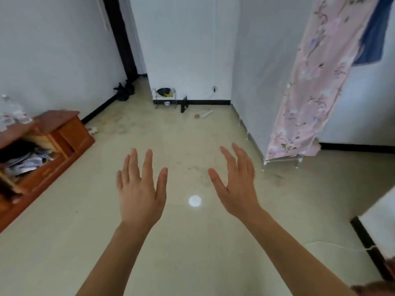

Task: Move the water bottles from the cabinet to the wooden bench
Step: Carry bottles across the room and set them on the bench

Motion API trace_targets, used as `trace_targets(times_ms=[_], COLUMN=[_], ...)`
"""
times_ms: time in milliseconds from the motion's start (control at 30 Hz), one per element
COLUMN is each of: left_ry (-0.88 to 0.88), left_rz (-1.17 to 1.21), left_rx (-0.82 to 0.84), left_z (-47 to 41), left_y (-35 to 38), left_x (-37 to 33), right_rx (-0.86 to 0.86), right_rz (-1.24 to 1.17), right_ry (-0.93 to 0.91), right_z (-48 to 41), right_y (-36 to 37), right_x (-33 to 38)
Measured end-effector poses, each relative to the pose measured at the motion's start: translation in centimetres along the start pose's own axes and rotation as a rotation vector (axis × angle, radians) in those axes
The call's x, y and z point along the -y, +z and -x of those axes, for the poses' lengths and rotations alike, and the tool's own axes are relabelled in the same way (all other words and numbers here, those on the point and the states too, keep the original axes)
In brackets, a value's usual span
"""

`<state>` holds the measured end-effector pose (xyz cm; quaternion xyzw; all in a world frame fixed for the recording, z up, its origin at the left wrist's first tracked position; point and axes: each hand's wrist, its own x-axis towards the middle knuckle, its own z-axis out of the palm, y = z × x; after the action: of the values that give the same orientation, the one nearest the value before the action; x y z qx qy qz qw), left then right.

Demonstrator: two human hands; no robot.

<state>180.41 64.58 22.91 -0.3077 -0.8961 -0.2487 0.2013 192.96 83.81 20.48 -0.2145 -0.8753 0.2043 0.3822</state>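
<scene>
a glossy pale floor (192, 242) fills the middle, with a round white glare spot (194, 201) between the wrists; at nine o'clock stands a reddish-brown wooden cabinet (64, 133), boxy and panelled, its top smooth, an open compartment showing crumpled papers and dark clutter; on its top at the far left edge sit blurred clear plastic water bottles (10, 114) with pale labels; at two o'clock hangs a pink floral fabric (310, 82), soft and draped over a thin metal frame; at twelve o'clock a small wire rack (165, 98) stands against the white wall; left hand (140, 189) and right hand (237, 184) reach forward over the floor, backs up, fingers spread wide and holding nothing, well apart from the bottles.
</scene>
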Motion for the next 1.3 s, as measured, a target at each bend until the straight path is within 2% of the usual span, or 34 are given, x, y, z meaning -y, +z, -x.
trace_targets(times_ms=[167,333,567,667,800,1000,1133,1300], left_ry=[-0.25,-0.402,-0.47,-0.534,-0.615,-0.73,-0.709,-0.693], left_rz=[-0.105,-0.271,-0.44,-0.491,-0.529,-0.526,-0.474,-0.471], left_rx=[-0.011,-0.04,-0.093,-0.101,-0.116,-0.126,-0.121,-0.129], left_z=[-2.0,-8.2,-21.2,-24.0,-25.1,-28.0,-32.3,-38.3], left_y=[0.7,1.3,-1.6,-2.5,-2.7,-3.1,-4.2,-5.8], left_x=[10.5,20.8,31.9,36.3,42.4,56.0,66.5,75.6], right_rx=[0.186,0.261,0.312,0.357,0.426,0.53,0.534,0.472], right_rz=[-0.105,-0.155,-0.251,-0.293,-0.352,-0.359,-0.34,-0.333], right_ry=[-0.148,-0.32,-0.434,-0.486,-0.56,-0.714,-0.753,-0.783], right_z=[-5.5,-13.7,-27.4,-30.9,-32.3,-33.6,-36.1,-40.6], right_y=[12.6,25.9,39.5,44.5,51.3,63.7,72.0,78.6], right_x=[4.5,9.4,17.1,21.0,26.1,35.4,42.9,49.8])
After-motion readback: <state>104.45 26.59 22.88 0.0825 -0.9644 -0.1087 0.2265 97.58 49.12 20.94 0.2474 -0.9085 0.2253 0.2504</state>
